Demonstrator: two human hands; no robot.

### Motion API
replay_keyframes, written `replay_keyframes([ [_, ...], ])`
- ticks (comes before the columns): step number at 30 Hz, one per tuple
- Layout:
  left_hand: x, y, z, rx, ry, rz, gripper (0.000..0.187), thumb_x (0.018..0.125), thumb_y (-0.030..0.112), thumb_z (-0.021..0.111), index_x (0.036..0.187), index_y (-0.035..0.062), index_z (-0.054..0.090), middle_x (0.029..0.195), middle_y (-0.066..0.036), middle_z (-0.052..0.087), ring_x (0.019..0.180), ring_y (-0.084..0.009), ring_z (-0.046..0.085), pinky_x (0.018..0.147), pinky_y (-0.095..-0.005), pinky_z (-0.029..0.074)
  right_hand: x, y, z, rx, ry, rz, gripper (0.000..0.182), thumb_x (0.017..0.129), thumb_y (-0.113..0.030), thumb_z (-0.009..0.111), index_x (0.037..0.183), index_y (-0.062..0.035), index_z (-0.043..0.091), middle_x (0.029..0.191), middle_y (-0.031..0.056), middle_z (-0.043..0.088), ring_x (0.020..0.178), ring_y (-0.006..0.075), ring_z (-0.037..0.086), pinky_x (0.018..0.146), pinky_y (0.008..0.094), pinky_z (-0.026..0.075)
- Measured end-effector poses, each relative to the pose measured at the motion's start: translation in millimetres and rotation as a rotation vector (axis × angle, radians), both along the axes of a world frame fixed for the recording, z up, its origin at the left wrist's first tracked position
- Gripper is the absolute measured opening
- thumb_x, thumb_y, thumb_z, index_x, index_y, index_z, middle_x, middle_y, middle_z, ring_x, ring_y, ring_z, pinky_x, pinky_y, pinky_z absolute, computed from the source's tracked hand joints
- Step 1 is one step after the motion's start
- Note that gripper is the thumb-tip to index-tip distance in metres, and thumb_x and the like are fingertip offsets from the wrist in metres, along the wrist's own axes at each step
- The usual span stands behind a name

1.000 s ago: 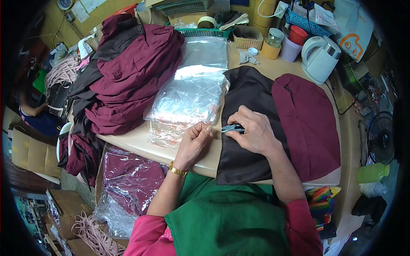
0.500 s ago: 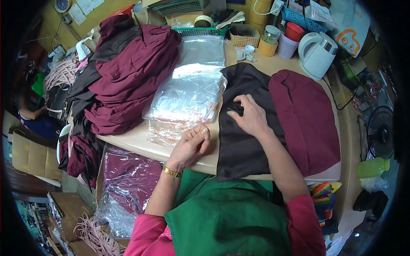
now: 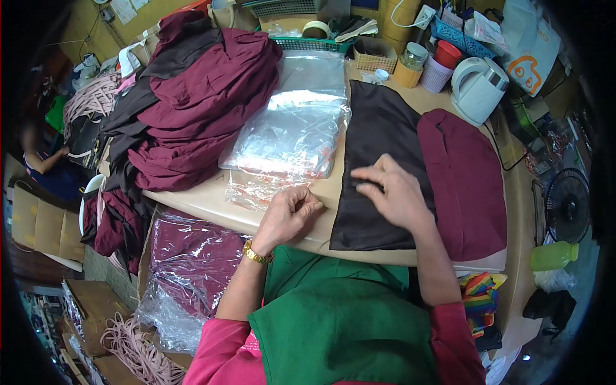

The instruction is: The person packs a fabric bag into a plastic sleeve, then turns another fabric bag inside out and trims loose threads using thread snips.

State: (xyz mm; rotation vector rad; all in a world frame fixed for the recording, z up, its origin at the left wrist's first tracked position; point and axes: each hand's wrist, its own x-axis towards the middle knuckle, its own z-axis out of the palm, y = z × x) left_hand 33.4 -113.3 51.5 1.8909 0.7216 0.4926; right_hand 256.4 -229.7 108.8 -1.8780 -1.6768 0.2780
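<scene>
A black cloth panel lies flat on the table in front of me. My right hand is over its middle, thumb and fingers apart; I see nothing held, though the gap beneath the fingers is dark. Left of the panel, near the table's front edge, my left hand is closed with the fingertips pressed together. Whatever they may pinch is too small to make out. Beside the panel on the right lies a folded maroon fabric piece. Clear plastic bags are stacked beyond my left hand.
A heap of maroon and black fabric covers the table's left. At the back stand a green basket, a jar and a white kettle. Below the edge is a plastic-wrapped maroon bundle. Another person sits far left.
The black panel's wrinkled far end now lies flatter and reaches farther back, over most of a grey scrap. My right hand has moved toward me and right; my left hand stays closed.
</scene>
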Motion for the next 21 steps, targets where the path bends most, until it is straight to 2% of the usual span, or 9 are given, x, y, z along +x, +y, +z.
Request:
replay_keyframes([
  [1, 0.8, -0.5, -0.2, -0.003, -0.003, -0.001, 0.014, 0.091, 0.010, 0.070, 0.087, -0.0022, 0.065, 0.076, 0.000, 0.062, 0.071, -0.0062, 0.052, 0.065, -0.0242, 0.044, -9.5, -7.2, 2.3, -0.009, -0.018, 0.024, 0.024, 0.084, -0.021, 0.071, 0.107, -0.0143, 0.073, 0.093, 0.0074, 0.057, 0.082, 0.0293, 0.062, 0.076, 0.0398, 0.050],
  [3, 3.0, -1.5, -0.4, -0.125, -0.069, 0.025, 0.014, 0.091, 0.011, 0.070, 0.086, -0.0010, 0.064, 0.077, 0.002, 0.062, 0.071, -0.0052, 0.050, 0.066, -0.0225, 0.042, -24.1, -16.0, 0.5, 0.060, -0.116, 0.064, 0.021, 0.079, -0.016, 0.075, 0.099, -0.0097, 0.072, 0.091, 0.0070, 0.056, 0.075, 0.0263, 0.062, 0.069, 0.0385, 0.048],
  [6, 2.8, -0.9, -1.1, -0.167, -0.082, 0.011, 0.014, 0.092, 0.011, 0.069, 0.086, -0.0006, 0.065, 0.077, 0.003, 0.061, 0.073, -0.0046, 0.051, 0.066, -0.0221, 0.042, -38.9, -20.7, 2.6, 0.050, -0.183, 0.036, 0.019, 0.077, -0.015, 0.075, 0.093, -0.0086, 0.068, 0.088, 0.0071, 0.054, 0.074, 0.0260, 0.062, 0.067, 0.0388, 0.047],
  [8, 3.1, -3.2, 2.8, -0.173, -0.083, 0.015, 0.014, 0.092, 0.011, 0.069, 0.086, -0.0007, 0.065, 0.077, 0.003, 0.061, 0.073, -0.0046, 0.051, 0.066, -0.0221, 0.043, -43.7, -20.2, 4.6, 0.135, -0.241, 0.027, 0.021, 0.076, -0.014, 0.075, 0.089, -0.0080, 0.060, 0.085, 0.0071, 0.051, 0.071, 0.0249, 0.060, 0.063, 0.0378, 0.044],
  [14, 3.7, -7.2, 5.8, -0.175, -0.079, 0.012, 0.012, 0.092, 0.009, 0.068, 0.087, -0.0009, 0.064, 0.078, 0.002, 0.061, 0.073, -0.0051, 0.051, 0.066, -0.0227, 0.044, -50.8, -17.8, 3.3, 0.207, -0.375, -0.020, 0.028, 0.073, -0.012, 0.076, 0.086, -0.0088, 0.052, 0.081, 0.0069, 0.049, 0.067, 0.0207, 0.059, 0.061, 0.0355, 0.040],
  [17, 4.4, -8.8, 10.5, -0.173, -0.079, 0.010, 0.012, 0.092, 0.009, 0.068, 0.087, -0.0007, 0.064, 0.078, 0.002, 0.060, 0.073, -0.0049, 0.051, 0.066, -0.0227, 0.043, -53.0, -17.0, 3.5, 0.187, -0.357, -0.040, 0.027, 0.072, -0.011, 0.078, 0.086, -0.0093, 0.056, 0.083, 0.0046, 0.054, 0.065, 0.0218, 0.059, 0.062, 0.0349, 0.042],
  [21, 4.0, -10.3, 11.0, -0.188, -0.092, -0.033, 0.012, 0.093, 0.009, 0.068, 0.085, -0.0001, 0.064, 0.077, 0.003, 0.060, 0.071, -0.0032, 0.050, 0.064, -0.0220, 0.042, -50.3, -9.0, -7.9, 0.174, -0.374, -0.043, 0.027, 0.072, -0.010, 0.078, 0.085, -0.0090, 0.055, 0.082, 0.0051, 0.054, 0.066, 0.0228, 0.060, 0.061, 0.0362, 0.043],
])
